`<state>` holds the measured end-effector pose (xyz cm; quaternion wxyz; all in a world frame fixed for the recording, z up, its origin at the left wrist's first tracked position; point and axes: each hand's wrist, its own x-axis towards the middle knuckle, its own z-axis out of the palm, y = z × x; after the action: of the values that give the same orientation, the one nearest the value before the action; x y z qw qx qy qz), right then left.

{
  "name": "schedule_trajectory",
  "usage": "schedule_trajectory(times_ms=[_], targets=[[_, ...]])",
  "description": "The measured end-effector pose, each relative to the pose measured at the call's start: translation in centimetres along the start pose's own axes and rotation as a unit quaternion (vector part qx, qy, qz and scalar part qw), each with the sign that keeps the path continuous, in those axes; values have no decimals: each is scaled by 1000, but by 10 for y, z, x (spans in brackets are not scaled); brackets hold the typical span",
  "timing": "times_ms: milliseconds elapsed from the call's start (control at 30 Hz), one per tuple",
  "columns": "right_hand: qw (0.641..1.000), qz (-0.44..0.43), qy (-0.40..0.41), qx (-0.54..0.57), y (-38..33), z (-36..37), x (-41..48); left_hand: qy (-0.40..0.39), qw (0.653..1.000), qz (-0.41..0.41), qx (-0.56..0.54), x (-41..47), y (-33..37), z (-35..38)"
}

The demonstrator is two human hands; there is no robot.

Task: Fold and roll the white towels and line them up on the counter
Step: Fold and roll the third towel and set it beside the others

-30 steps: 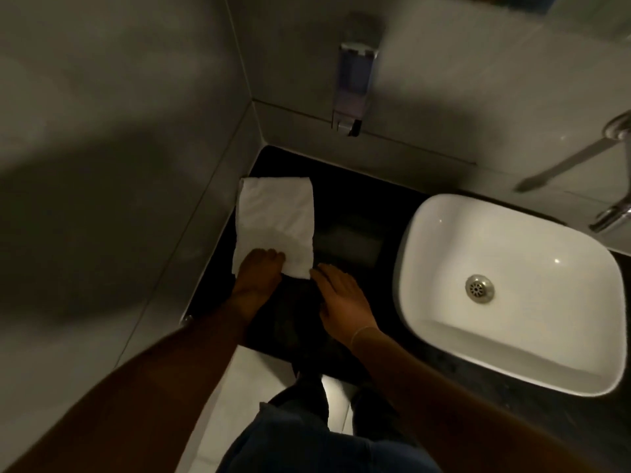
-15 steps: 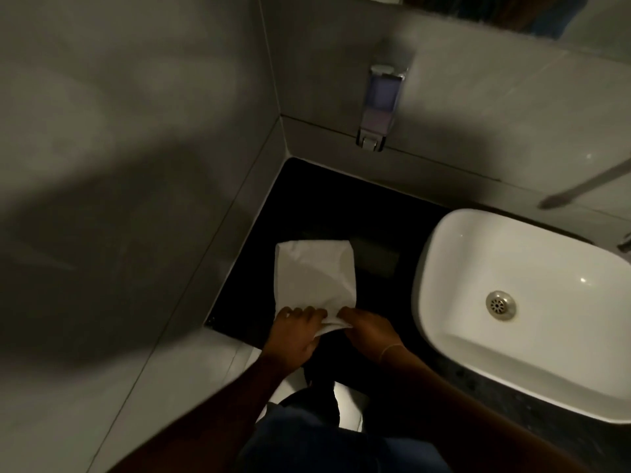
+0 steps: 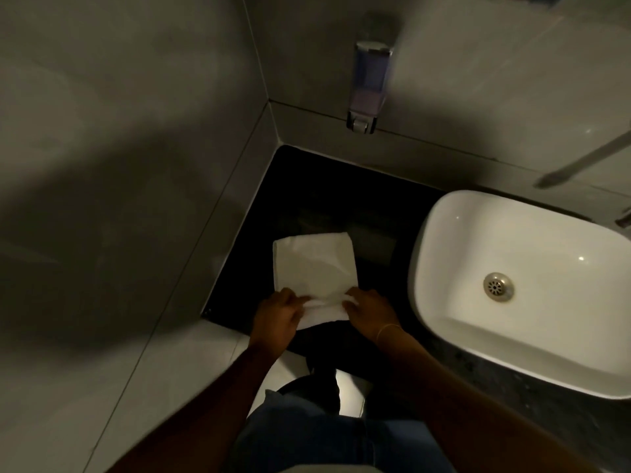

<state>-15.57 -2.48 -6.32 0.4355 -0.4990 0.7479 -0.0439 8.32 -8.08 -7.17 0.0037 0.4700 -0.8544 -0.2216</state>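
One folded white towel (image 3: 314, 264) lies flat on the black counter (image 3: 324, 186), its long side running away from me. Its near end is turned up into a small fold at the counter's front edge. My left hand (image 3: 278, 317) pinches the left side of that turned-up end. My right hand (image 3: 370, 310), with a thin bracelet at the wrist, grips the right side of the same end. Both hands' fingers curl over the cloth.
A white basin (image 3: 444, 339) with a metal drain stands on the counter to the right. A soap dispenser (image 3: 368, 87) hangs on the back wall. Grey tiled walls close the counter at left and behind. A tap (image 3: 625, 218) pokes in at the right edge.
The towel has come from the back left of the counter toward the front edge. My hands went from resting flat at its near end to gripping it and turning it up.
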Motion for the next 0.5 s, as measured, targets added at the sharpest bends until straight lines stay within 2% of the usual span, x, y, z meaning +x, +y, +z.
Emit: schedule_trajectory(times_ms=[67, 133, 200, 267, 367, 433, 500], targets=[[999, 27, 36, 22, -3, 3, 4, 28, 997, -5, 70, 6, 11, -4], [997, 34, 68, 11, -6, 9, 6, 32, 991, 84, 102, 5, 25, -3], [995, 19, 97, -8, -8, 15, 6, -2, 979, 176, 107, -1, 32, 6], [988, -10, 150, -36, -8, 18, 2, -27, 981, 160, 104, -3, 28, 13], [953, -113, 218, -177, -6, 21, -4, -42, 993, 104, 46, 3, 18, 16], [927, -232, 195, -223, 2, 24, -6, -46, 995, 92, -10, 8, 13, 13], [918, -291, 149, -226, 12, 22, -6, -42, 994, 72, -66, 12, 10, 8]])
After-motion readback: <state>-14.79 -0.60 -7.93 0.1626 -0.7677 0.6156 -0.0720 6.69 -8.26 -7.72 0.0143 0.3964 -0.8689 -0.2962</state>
